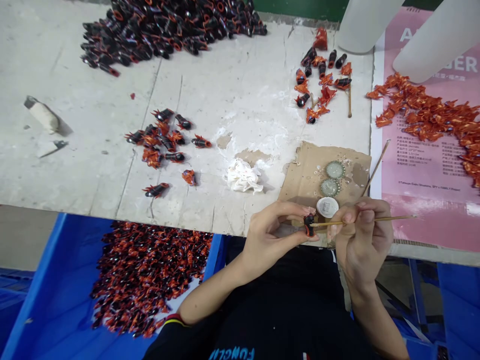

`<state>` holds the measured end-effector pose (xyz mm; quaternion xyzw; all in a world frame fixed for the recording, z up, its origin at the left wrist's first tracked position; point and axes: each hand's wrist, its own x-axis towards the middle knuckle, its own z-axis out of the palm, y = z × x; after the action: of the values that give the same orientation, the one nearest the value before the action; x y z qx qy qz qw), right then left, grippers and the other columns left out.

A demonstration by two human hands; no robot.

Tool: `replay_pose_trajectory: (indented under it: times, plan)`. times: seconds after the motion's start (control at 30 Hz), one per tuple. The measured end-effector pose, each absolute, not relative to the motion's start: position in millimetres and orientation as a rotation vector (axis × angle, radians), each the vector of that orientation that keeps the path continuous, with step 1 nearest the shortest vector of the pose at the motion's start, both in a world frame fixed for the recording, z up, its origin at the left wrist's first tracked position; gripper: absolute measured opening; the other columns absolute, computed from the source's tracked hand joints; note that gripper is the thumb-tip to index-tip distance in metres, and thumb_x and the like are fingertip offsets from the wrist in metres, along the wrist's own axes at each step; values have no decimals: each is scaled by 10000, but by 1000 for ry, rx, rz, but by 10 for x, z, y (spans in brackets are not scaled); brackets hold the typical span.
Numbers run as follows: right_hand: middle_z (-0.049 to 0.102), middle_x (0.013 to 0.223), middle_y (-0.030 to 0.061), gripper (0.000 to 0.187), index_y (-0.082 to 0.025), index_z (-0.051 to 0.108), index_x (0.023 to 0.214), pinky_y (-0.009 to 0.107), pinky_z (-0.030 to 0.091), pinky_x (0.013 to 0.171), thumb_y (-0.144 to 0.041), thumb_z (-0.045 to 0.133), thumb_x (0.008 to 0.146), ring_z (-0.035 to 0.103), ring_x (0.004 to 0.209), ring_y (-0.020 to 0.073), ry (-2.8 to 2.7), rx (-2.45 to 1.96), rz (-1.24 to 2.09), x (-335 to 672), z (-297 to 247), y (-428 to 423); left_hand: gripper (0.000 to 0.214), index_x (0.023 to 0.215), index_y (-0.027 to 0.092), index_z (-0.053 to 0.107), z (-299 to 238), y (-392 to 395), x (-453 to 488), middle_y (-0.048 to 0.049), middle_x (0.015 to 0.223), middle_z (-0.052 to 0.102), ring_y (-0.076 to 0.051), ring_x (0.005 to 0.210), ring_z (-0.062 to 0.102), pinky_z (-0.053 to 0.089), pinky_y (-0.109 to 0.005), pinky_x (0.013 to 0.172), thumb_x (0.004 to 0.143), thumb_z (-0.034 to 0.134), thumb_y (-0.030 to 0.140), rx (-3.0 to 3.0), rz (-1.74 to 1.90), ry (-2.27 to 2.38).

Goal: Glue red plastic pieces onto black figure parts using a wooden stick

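Between thumb and fingertips, my left hand (275, 230) pinches a small black figure part (308, 225) with reddish edges. My right hand (362, 235) grips a thin wooden stick (393, 218), held level, its left tip touching or very close to the black part. Just beyond the hands, a white cap (327, 207) and two bottle caps (335, 170) with clear, glassy contents sit on a piece of brown cardboard (300, 167). A second thin stick (378, 165) leans at the cardboard's right edge. Fingers partly cover the part in my left hand.
A big pile of black parts (168, 30) lies at the back; orange pieces (423, 110) heap on a pink printed sheet (420, 210). Assembled black-and-orange pieces (161, 140) lie left of a crumpled white tissue (243, 176). A blue bin (63, 265) full of pieces stands below the table edge.
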<state>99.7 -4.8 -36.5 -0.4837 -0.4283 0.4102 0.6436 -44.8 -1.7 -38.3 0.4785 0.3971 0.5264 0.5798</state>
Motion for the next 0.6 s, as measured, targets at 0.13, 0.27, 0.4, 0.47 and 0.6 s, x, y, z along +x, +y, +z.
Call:
replay_pose_trajectory:
  times: [0.13,0.27,0.4,0.47,0.6]
  plan:
    - [521,621,-45,56,-252,572,918,243,430,375,-280,539,954,446,429,115,-973,-1072,943,992,-367,-50,303,951,189,686,-384,-6,-445,-31,947,753,-158,897,739,620,-193,805,704,806,63,1126,1274,908]
    - [515,626,-50,60,-253,571,922,225,410,351,-277,530,960,427,414,107,-952,-1050,963,994,-365,-73,326,959,196,684,-383,-2,-441,-17,951,754,-148,901,739,615,-186,823,700,797,33,1143,1291,899]
    - [525,620,-45,44,-248,585,920,237,436,375,-271,558,945,467,438,118,-954,-1057,967,997,-377,-90,292,962,191,681,-388,-3,-436,-31,954,753,-162,899,742,625,-210,821,720,796,74,1151,1272,933]
    - [529,620,-44,40,-247,592,923,230,414,354,-266,562,941,465,432,115,-940,-1041,970,994,-377,-89,302,959,196,684,-390,-2,-435,-26,953,753,-155,897,741,620,-200,827,713,800,66,1156,1287,923]
    - [497,614,-55,70,-260,591,918,199,303,295,-290,538,953,383,389,94,-905,-1054,1012,1009,-329,-71,272,958,191,687,-392,1,-435,-37,946,755,-166,878,744,626,-217,815,726,800,105,1151,1292,928]
